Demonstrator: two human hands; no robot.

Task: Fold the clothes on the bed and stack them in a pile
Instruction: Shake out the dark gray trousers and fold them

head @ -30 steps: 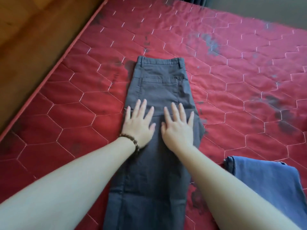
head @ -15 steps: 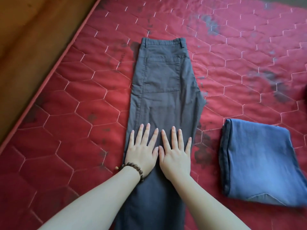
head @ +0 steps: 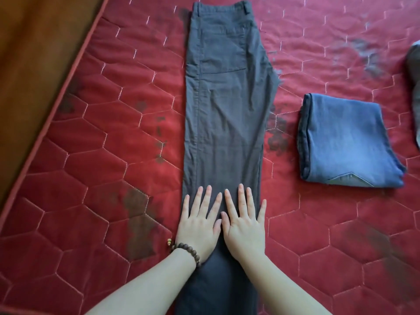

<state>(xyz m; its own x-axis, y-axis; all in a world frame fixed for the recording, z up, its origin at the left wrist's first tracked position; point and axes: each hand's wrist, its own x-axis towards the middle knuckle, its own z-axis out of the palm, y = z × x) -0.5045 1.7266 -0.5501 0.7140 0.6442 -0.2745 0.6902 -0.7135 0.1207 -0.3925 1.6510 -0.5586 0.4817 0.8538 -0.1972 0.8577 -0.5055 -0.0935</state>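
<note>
1. Head view, looking down: grey trousers [head: 223,123] lie lengthwise on the red quilted mattress [head: 95,169], waistband at the far end, legs running back under both hands and out of frame below. Already halved leg on leg, judging by the single narrow strip and 1 back pocket showing.

2. Left hand [head: 197,226], beaded bracelet [head: 185,252] at the wrist, lies flat on the trouser leg with fingers straight and spread, little finger at the cloth's left edge.

3. Right hand [head: 244,226] lies flat just beside it, thumbs almost touching, fingers fanned, little finger over the right edge. Neither hand pinches anything.

4. Likely reason for this hold: 2 palms side by side cover the strip's full width, so 1 pass presses out creases evenly before a cross fold. Faint wrinkles remain ahead of the fingertips, mid-thigh.

5. Folded blue jeans [head: 347,144] sit well to the right of the right hand, clear of the trousers. Probably the start of the pile, parked where it leaves room to work.

6. Another dark garment [head: 414,92] shows at the far right edge, cut off; cannot tell what it is.

7. Wooden floor [head: 34,64] lies far left of the left hand, beyond the mattress piping.

8. Judgement: smoothing stage; cross folds and stacking not yet done.
</note>
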